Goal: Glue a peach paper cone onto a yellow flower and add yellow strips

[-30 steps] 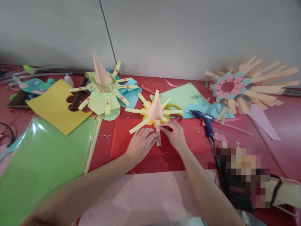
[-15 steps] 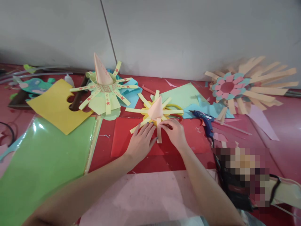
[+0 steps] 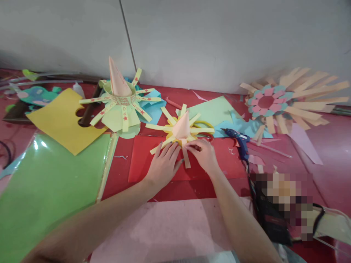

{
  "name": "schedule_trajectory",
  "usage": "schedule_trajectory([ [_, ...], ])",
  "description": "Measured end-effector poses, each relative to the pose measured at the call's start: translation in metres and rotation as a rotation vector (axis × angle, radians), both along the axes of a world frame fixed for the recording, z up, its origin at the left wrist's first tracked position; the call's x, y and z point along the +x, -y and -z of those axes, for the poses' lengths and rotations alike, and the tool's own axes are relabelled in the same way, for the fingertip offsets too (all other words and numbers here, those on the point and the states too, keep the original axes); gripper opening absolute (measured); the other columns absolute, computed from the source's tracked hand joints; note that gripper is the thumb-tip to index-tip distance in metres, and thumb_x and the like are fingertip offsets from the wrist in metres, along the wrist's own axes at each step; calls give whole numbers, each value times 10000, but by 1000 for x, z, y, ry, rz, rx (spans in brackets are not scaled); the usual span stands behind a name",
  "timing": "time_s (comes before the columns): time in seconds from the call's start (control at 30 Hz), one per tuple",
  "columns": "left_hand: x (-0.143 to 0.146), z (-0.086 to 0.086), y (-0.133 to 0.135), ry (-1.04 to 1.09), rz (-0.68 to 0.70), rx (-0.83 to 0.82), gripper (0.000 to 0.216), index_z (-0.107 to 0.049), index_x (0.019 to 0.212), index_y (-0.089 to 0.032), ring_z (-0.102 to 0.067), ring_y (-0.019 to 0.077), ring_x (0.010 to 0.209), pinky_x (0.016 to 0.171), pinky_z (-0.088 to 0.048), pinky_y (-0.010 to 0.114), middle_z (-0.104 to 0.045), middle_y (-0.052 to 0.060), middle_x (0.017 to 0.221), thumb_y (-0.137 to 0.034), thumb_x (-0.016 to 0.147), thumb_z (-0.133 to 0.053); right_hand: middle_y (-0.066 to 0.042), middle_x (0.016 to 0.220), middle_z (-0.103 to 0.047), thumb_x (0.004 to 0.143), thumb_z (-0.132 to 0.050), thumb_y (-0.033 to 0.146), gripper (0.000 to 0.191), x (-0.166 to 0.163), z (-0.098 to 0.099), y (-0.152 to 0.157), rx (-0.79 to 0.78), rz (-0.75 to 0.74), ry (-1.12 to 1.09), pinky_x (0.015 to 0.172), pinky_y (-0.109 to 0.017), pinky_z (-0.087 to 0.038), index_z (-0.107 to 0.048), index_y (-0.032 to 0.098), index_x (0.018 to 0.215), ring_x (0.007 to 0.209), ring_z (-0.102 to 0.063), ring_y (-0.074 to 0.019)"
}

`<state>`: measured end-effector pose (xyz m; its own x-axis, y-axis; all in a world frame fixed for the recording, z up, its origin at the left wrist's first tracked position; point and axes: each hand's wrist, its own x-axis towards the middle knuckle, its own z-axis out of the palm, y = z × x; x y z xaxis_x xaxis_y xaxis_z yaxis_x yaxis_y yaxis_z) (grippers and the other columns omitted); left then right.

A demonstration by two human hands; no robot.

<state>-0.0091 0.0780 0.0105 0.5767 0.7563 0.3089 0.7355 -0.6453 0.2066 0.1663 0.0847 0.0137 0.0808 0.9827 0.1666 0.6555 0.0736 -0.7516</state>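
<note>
A paper craft with a peach cone and yellow strips spread like rays stands on a red sheet. My left hand lies flat on the red sheet, fingers stretched toward the cone's base. My right hand pinches the top of a peach paper strip right under the cone. The strip hangs toward me between both hands.
A finished green cone craft with starred strips stands at the back left beside a yellow sheet. A green sheet lies on the left, pink paper near me. A blue glue gun and a fan-shaped craft are at the right.
My left hand slid forward toward the cone's base. My right hand stayed on the peach strip, whose lower end swung slightly to the right.
</note>
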Motion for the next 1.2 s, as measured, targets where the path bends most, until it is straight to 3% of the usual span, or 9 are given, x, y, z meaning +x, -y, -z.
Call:
schedule_trajectory([
  [0.37,0,-1,0,-27,-6,-1,333,-539,1193,-132,-515,246,1181,1056,-333,459,-587,92,1248,-283,921,-421,-1,726,-686,808,-615,288,116,-3,2,1,43,-1,60,700,-313,-414,-695,238,740,659,-513,-165],
  [0.9,0,-3,-1,-46,78,-135,467,-463,1264,-121,-474,259,1212,1079,-312,459,-517,129,1305,-368,871,-510,4,737,-698,788,-641,304,94,-7,4,1,47,53,91,717,-321,-411,-703,240,759,649,-526,-162],
  [1.2,0,-4,-1,-24,74,-156,474,-463,1254,-116,-479,259,1202,1072,-320,442,-524,136,1287,-378,864,-525,-2,719,-687,779,-622,345,132,-8,1,4,-36,111,-46,693,-310,-422,-695,240,747,628,-529,-154],
])
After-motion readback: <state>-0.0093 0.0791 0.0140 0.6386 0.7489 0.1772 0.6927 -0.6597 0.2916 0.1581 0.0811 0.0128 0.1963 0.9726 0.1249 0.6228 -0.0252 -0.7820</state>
